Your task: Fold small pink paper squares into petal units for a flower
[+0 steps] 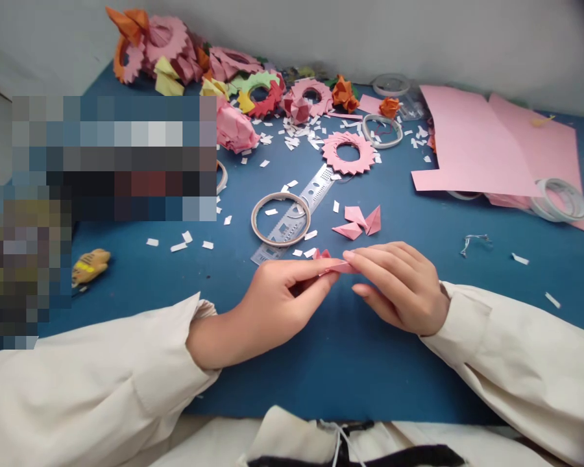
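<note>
My left hand (285,298) pinches a small folded piece of pink paper (339,266) between thumb and forefinger. The fingertips of my right hand (401,282) rest on the other end of this piece, with the thumb held apart below. Part of the paper is hidden by my fingers. Just behind the hands lie three folded pink paper pieces (372,221), close together. A roll of tape (255,224) lies left of them, partly over a clear stencil ruler (317,184). Farther back is a pink paper ring (365,157) with a toothed edge.
Large pink sheets (472,136) lie at the right, with tape rolls (583,207) beside them. Paper rings and crumpled paper (236,126) are heaped along the back. White scraps (179,247) are scattered about. A yellow object (91,266) lies at the left, near a pixelated area.
</note>
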A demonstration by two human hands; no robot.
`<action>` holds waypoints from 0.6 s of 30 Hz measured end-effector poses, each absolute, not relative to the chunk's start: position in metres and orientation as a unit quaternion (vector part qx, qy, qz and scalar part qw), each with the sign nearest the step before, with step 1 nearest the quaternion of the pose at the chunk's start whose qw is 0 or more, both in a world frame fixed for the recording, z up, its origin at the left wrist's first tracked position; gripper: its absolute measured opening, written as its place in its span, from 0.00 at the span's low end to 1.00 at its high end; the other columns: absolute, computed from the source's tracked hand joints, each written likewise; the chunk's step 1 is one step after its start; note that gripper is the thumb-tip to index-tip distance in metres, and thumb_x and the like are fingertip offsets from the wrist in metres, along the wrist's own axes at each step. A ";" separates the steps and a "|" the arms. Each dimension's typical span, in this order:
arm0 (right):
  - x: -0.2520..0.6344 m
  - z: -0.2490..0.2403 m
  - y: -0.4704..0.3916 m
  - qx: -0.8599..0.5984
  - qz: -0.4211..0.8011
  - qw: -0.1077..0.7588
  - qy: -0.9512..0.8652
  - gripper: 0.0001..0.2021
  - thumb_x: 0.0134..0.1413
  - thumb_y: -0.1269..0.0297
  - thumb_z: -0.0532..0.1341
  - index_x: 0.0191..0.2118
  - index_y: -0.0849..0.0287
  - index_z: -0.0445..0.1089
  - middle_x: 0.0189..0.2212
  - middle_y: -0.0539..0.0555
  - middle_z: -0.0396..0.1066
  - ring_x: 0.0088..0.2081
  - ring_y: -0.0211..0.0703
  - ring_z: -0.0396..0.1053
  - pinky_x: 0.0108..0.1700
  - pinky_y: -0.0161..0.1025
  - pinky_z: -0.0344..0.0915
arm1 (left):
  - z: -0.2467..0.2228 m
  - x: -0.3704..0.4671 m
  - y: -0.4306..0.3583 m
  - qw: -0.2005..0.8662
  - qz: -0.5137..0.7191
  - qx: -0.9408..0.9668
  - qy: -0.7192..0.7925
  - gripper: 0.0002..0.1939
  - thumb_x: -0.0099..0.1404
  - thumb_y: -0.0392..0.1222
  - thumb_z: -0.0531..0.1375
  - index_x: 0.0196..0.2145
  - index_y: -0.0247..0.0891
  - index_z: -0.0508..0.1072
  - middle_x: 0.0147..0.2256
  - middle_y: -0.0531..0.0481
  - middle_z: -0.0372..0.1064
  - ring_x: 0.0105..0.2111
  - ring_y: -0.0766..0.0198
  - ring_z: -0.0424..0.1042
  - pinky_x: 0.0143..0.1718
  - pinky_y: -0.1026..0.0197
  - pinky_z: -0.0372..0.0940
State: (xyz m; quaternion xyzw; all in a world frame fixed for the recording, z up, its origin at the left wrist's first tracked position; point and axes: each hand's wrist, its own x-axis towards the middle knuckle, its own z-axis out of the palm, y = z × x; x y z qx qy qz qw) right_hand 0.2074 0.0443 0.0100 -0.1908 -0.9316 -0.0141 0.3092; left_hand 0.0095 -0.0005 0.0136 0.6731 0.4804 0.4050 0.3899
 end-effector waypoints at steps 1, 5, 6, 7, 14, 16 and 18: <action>0.207 0.010 0.045 -0.192 -0.016 0.307 -0.932 0.17 0.58 0.67 0.56 0.52 0.66 0.61 0.38 0.60 0.74 0.38 0.45 0.72 0.36 0.41 0.68 | 0.014 0.009 -0.001 0.367 0.415 0.681 0.479 0.10 0.62 0.34 0.58 0.40 0.38 0.77 0.25 0.53 0.74 0.22 0.70 0.68 0.21 0.70 0.61; 0.206 0.009 0.045 -0.185 -0.013 0.311 -0.932 0.12 0.59 0.71 0.54 0.48 0.66 0.63 0.35 0.60 0.74 0.35 0.43 0.71 0.35 0.40 0.67 | 0.014 0.009 -0.001 0.308 0.418 0.722 0.458 0.08 0.61 0.32 0.59 0.37 0.36 0.77 0.26 0.52 0.75 0.21 0.71 0.69 0.22 0.71 0.61; 0.205 0.009 0.045 -0.184 -0.001 0.314 -0.931 0.10 0.58 0.71 0.54 0.45 0.66 0.64 0.34 0.60 0.73 0.34 0.43 0.70 0.34 0.40 0.66 | 0.014 0.009 -0.001 0.297 0.417 0.729 0.454 0.08 0.61 0.32 0.59 0.37 0.36 0.77 0.26 0.52 0.75 0.21 0.72 0.69 0.22 0.71 0.61; 0.205 0.008 0.045 -0.185 0.019 0.316 -0.931 0.07 0.58 0.72 0.55 0.42 0.66 0.64 0.32 0.60 0.73 0.33 0.43 0.70 0.33 0.40 0.66 | 0.014 0.009 -0.001 0.287 0.418 0.735 0.450 0.08 0.61 0.32 0.59 0.37 0.36 0.77 0.26 0.52 0.75 0.21 0.72 0.68 0.23 0.71 0.62; 0.203 0.013 0.036 -0.224 0.377 0.257 -0.861 0.08 0.62 0.72 0.48 0.33 0.61 0.61 0.25 0.51 0.63 0.26 0.33 0.60 0.29 0.33 0.62 | 0.019 0.008 -0.001 0.317 0.428 0.746 0.399 0.05 0.60 0.32 0.60 0.35 0.33 0.75 0.23 0.53 0.72 0.18 0.75 0.61 0.20 0.72 0.59; 0.202 0.013 0.033 -0.240 0.448 0.255 -0.823 0.08 0.62 0.71 0.49 0.32 0.60 0.61 0.25 0.49 0.62 0.26 0.32 0.60 0.29 0.31 0.63 | 0.021 0.007 -0.001 0.322 0.434 0.747 0.388 0.05 0.60 0.31 0.60 0.34 0.33 0.75 0.22 0.53 0.71 0.19 0.75 0.61 0.21 0.72 0.59; 0.203 0.011 0.032 -0.266 0.431 0.315 -0.802 0.04 0.60 0.71 0.53 0.41 0.60 0.61 0.31 0.51 0.65 0.28 0.32 0.64 0.30 0.32 0.66 | 0.022 0.007 -0.001 0.311 0.435 0.741 0.406 0.04 0.60 0.32 0.60 0.33 0.33 0.75 0.23 0.53 0.72 0.18 0.75 0.61 0.20 0.73 0.58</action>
